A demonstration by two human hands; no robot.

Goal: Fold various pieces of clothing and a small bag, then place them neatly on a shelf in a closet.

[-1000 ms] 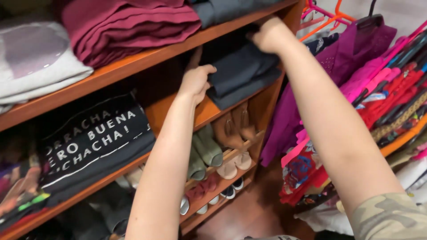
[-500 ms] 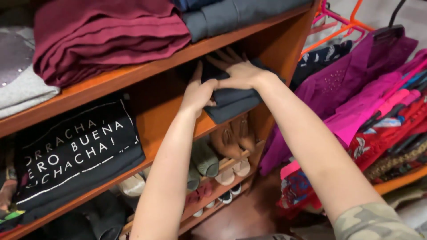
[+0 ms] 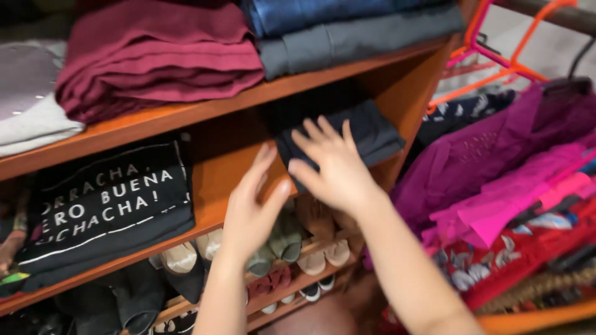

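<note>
Both hands are open, holding nothing. Right hand (image 3: 332, 167) lies nearer the folded dark garment (image 3: 366, 133), just beyond its fingertips; left hand (image 3: 251, 208) hangs lower

We stand before an orange-brown wooden shelf unit (image 3: 205, 105). Its upper shelf carries a stack of maroon cloth (image 3: 155, 56), a grey garment (image 3: 28, 105) at the left edge and blue and grey folds (image 3: 347, 28) at the right. Lower racks hold shoes (image 3: 298, 242). To the right, pink and purple clothes (image 3: 496, 167) hang on orange hangers (image 3: 496, 56) against a pale wall (image 3: 528, 31).
</note>
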